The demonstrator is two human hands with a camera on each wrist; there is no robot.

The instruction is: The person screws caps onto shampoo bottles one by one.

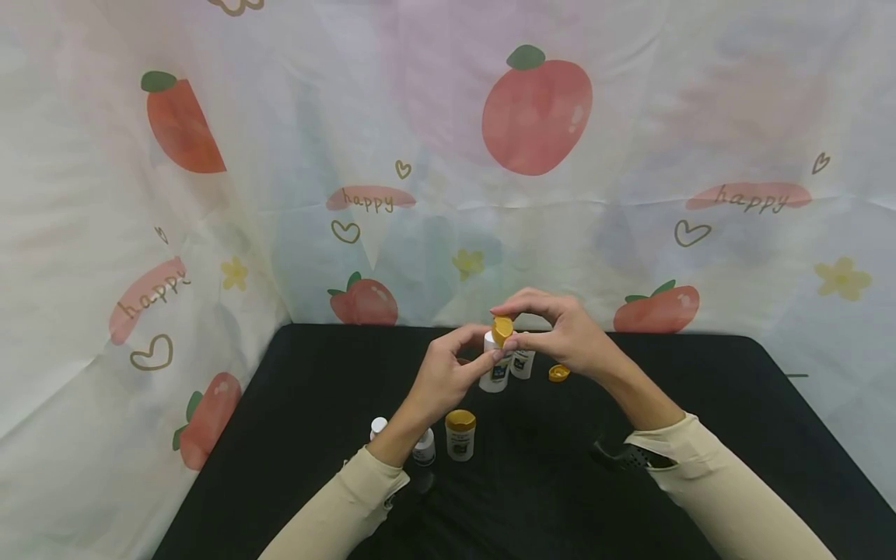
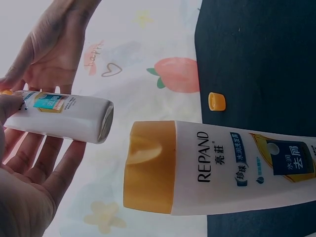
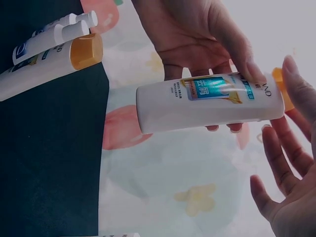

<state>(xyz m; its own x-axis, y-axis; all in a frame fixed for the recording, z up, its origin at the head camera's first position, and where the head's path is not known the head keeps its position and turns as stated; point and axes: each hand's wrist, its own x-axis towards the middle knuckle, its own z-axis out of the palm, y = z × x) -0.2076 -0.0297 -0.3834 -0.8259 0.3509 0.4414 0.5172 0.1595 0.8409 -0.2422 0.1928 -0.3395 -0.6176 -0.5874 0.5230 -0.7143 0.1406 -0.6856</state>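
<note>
A white shampoo bottle (image 3: 207, 111) with a blue label is held above the table. My left hand (image 1: 444, 373) grips its body, with the fingers spread along one side and the thumb near the top. The yellow-gold cap (image 1: 502, 330) at its upper end is pinched between thumb and fingers of my right hand (image 1: 563, 330). From the right wrist view, the cap lies right at the bottle's end, partly hidden by the right thumb; the other right fingers (image 3: 276, 163) spread loosely.
A gold-capped bottle (image 1: 460, 437) stands upright on the black table (image 1: 546, 482). Two white-capped bottles (image 3: 44, 42) are near my left forearm. Behind my hands stands another white bottle (image 1: 522, 365), partly hidden. A loose gold cap (image 1: 558, 373) lies to its right. Printed cloth (image 1: 434, 117) hangs behind.
</note>
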